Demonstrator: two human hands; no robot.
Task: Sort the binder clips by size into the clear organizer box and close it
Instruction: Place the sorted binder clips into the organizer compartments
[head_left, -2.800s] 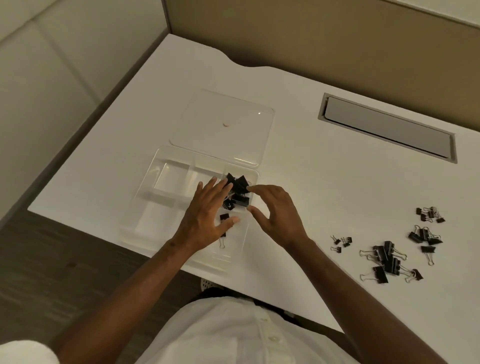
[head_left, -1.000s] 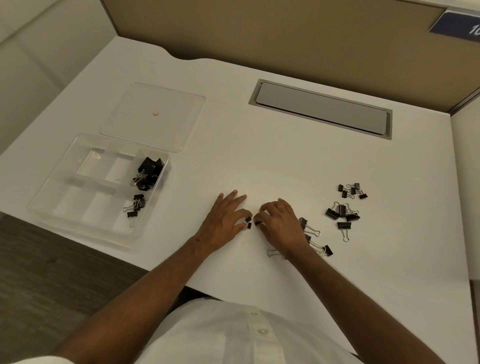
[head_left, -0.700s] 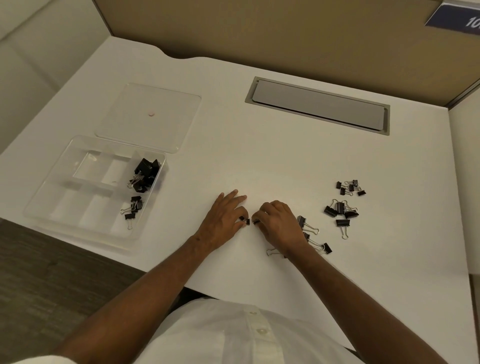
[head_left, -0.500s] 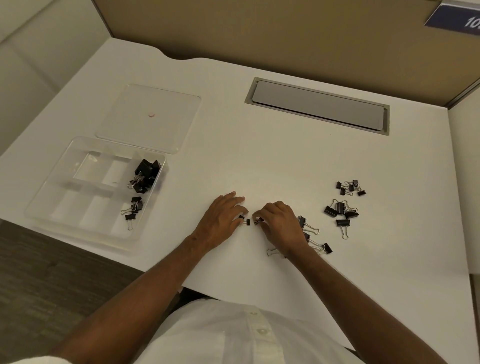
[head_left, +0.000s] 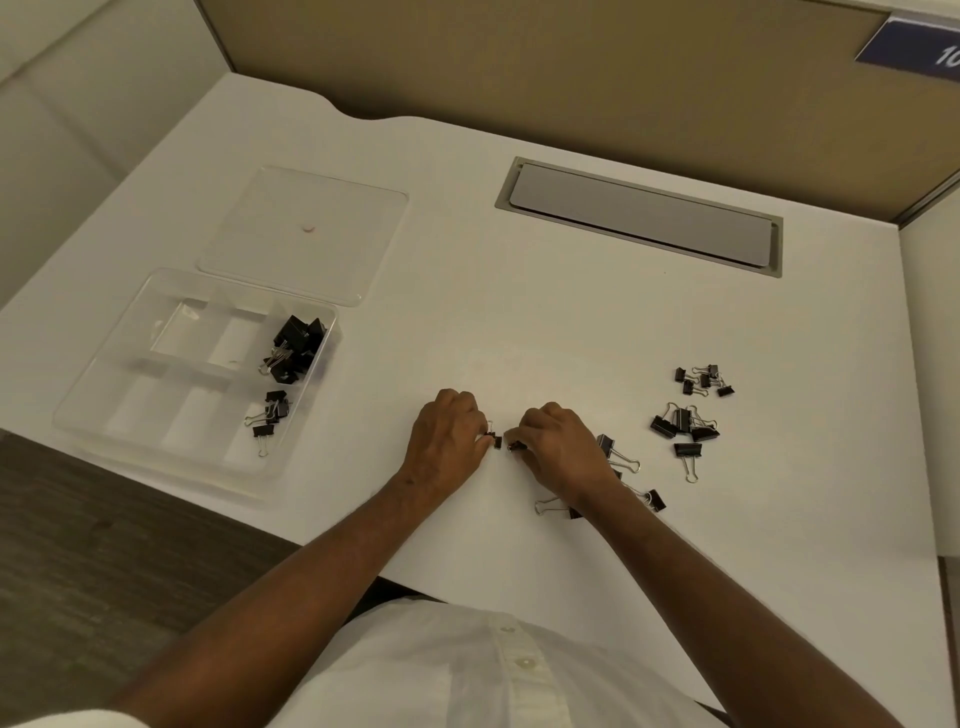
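Head view as I read it, clear organizer box (head_left: 104, 395) open on white desk (head_left: 519, 322), large clips (head_left: 293, 351) in far-right compartment, medium clips (head_left: 270, 418) in near-right, left hand (head_left: 447, 441) and right hand (head_left: 561, 447) each pinching a small clip (head_left: 496, 441), loose clips (head_left: 685, 426) further right.

Organizer box (head_left: 104, 395) sits left of my hands, its lid (head_left: 306, 234) just behind it, loose clips (head_left: 685, 423) right, cable hatch (head_left: 639, 215) far right.
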